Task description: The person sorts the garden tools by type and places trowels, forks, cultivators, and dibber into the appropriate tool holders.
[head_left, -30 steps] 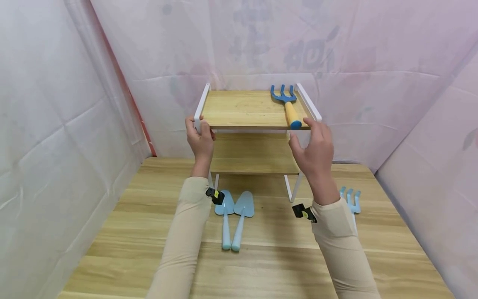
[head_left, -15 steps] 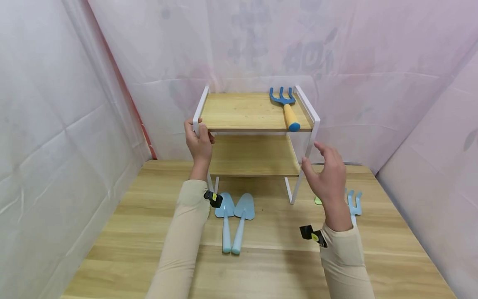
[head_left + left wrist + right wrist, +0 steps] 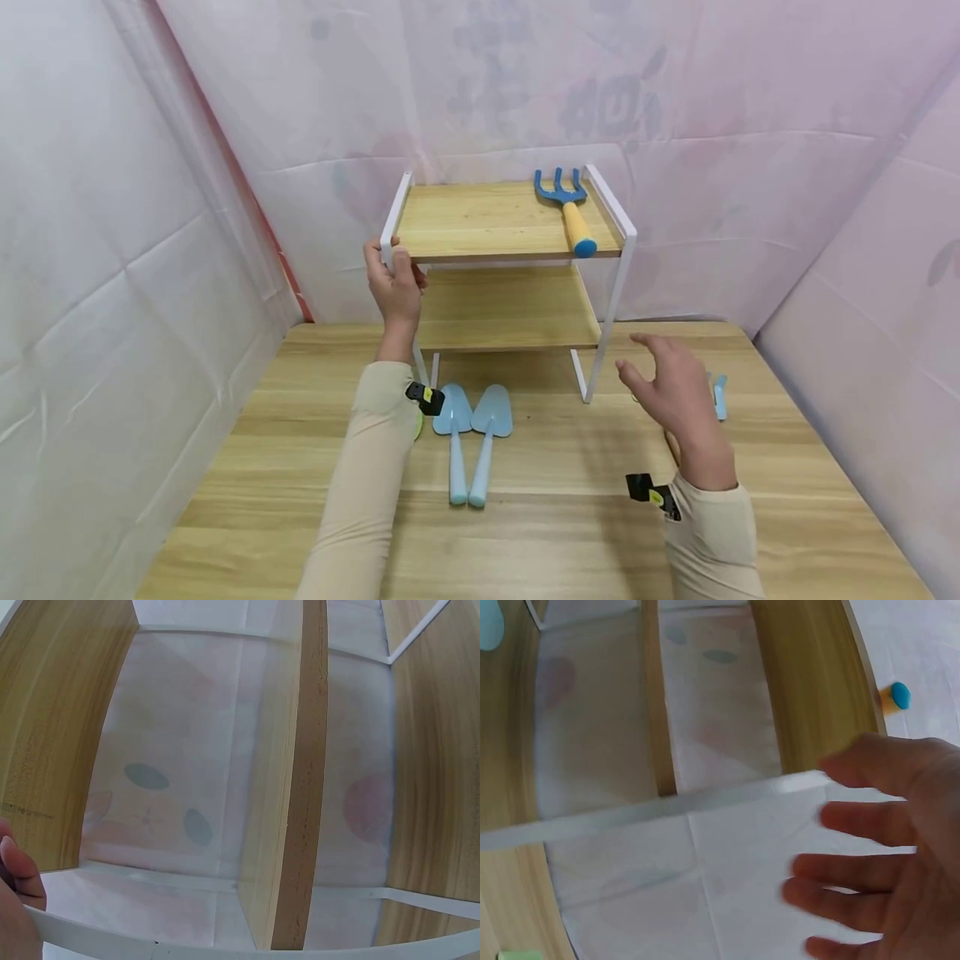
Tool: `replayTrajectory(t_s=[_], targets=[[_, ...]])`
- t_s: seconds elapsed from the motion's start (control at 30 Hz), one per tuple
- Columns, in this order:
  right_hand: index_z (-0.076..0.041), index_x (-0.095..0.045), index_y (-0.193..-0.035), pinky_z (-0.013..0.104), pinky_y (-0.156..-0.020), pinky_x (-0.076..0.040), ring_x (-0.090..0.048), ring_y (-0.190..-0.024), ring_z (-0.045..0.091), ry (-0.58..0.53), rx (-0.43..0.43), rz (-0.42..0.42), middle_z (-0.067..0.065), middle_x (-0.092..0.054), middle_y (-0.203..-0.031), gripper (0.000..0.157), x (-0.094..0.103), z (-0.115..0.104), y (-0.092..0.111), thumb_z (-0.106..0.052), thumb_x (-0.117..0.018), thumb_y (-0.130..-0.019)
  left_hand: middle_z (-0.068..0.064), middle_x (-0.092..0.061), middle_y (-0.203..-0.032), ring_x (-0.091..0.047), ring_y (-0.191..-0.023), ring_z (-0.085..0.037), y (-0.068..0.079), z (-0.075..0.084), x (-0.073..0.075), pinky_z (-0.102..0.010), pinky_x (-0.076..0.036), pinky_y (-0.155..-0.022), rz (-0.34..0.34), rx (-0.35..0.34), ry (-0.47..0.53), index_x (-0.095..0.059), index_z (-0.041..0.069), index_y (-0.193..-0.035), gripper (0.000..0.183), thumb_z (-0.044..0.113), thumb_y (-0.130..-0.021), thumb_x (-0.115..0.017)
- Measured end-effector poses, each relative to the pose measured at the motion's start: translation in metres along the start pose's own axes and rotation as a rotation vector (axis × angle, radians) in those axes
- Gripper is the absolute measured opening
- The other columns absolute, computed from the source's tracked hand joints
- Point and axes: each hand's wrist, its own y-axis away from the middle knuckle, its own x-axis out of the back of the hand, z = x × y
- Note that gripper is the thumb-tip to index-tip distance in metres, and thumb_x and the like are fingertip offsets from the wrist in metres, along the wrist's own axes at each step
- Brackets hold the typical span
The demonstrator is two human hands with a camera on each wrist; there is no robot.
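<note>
My left hand point(image 3: 396, 287) grips the front left corner of a small wooden shelf rack point(image 3: 480, 229) with a white frame. In the left wrist view, its curled fingers point(image 3: 22, 877) show beside the frame. Right of the rack, my right hand point(image 3: 678, 396) is in the air with nothing in it, fingers spread; the right wrist view shows it apart from the white frame. On the top board lies a hand fork point(image 3: 579, 229) with blue tines and a yellow handle, near the right side. Partly hidden behind my right hand is a light blue fork point(image 3: 721, 398).
Two light blue trowels point(image 3: 453, 450) point(image 3: 483, 458) lie side by side on the wooden table point(image 3: 555, 533) before the rack. A green piece point(image 3: 417, 427) peeks out behind the left sleeve. Pale sheeting point(image 3: 750, 167) hangs behind and on both sides.
My right hand has left the rack's front right corner and moved down and to the right, over the light blue fork. My left hand keeps its hold on the rack.
</note>
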Motion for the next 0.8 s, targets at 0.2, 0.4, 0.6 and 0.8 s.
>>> replayTrajectory(t_s=[0.2,0.4,0.6,0.8], targets=[[0.009,-0.052,-0.123,0.059,-0.076,-0.042,-0.053,-0.096,0.049,0.031,-0.098,-0.327,0.032,-0.055,-0.112,0.047,0.01,0.005,0.007,-0.02,-0.063,-0.088,-0.004,-0.048,-0.052,-0.045,-0.041,-0.011,-0.003,0.0,0.004,-0.022,-0.04,-0.036,-0.002,0.017,-0.001,-0.046,0.007,-0.109,0.022,0.021,-0.092,-0.042],[0.009,-0.05,-0.125,0.05,-0.068,-0.045,-0.055,-0.067,0.034,0.03,-0.16,-0.447,0.02,-0.06,-0.079,0.05,0.01,0.01,0.019,-0.024,-0.061,-0.089,-0.012,-0.047,-0.052,-0.044,-0.04,-0.011,0.0,0.015,0.005,-0.02,-0.039,-0.036,-0.001,0.015,0.001,-0.045,0.0,-0.108,0.02,0.011,-0.091,-0.041],[0.012,-0.048,-0.125,0.051,-0.069,-0.047,-0.06,-0.074,0.035,0.007,-0.207,-0.5,0.027,-0.061,-0.096,0.053,0.007,0.02,0.035,-0.025,-0.061,-0.088,-0.007,-0.046,-0.051,-0.044,-0.04,-0.01,0.007,0.036,0.006,-0.022,-0.039,-0.037,-0.005,0.01,0.006,-0.045,0.001,-0.105,0.017,0.009,-0.09,-0.04],[0.013,-0.052,-0.12,0.053,-0.07,-0.046,-0.06,-0.078,0.034,0.027,-0.22,-0.534,0.021,-0.063,-0.089,0.052,0.002,0.034,0.049,-0.026,-0.063,-0.087,-0.004,-0.046,-0.051,-0.044,-0.04,-0.012,0.004,0.022,0.004,-0.023,-0.04,-0.037,-0.009,0.003,0.01,-0.044,0.001,-0.107,0.02,0.013,-0.091,-0.041]])
